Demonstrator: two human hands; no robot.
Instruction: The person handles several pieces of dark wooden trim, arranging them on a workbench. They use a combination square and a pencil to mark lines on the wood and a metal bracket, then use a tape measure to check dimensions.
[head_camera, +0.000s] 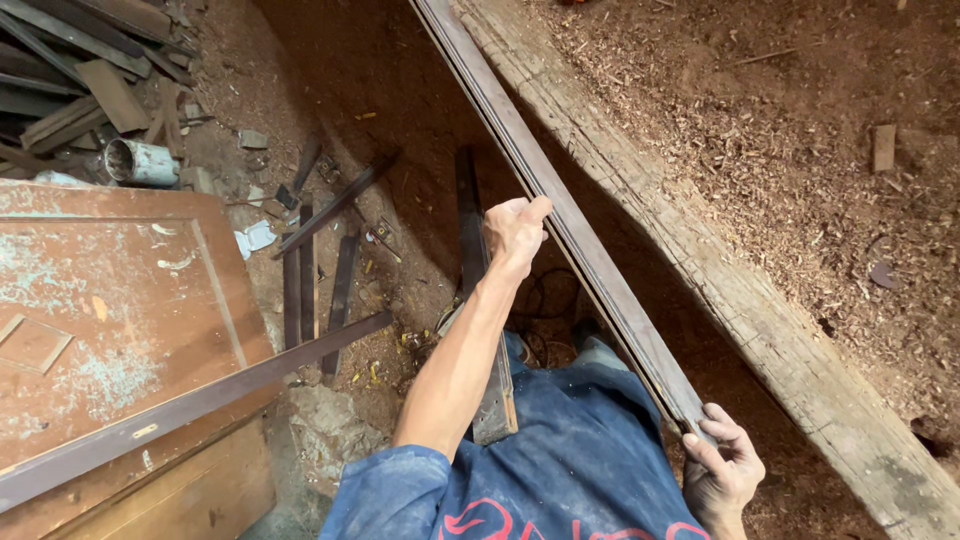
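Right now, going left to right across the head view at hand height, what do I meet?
Worn red-brown door panel → dark strips lying on the floor → left hand gripping the long moulded wood strip → rough timber beam → sawdust-covered surface.

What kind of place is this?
Most likely a woodworking shop: sawdust covers the workbench, offcuts litter the dirt floor, and both hands hold a long wooden strip.

Bare earth floor (400, 90) carried several dark flat wooden slats (305, 275), a dented pale metal can (140, 162) beside stacked scrap boards (75, 60), and a white scrap (257, 238). Sawdust-strewn rough timber worktop (760, 170) held one small wood offcut (884, 147).
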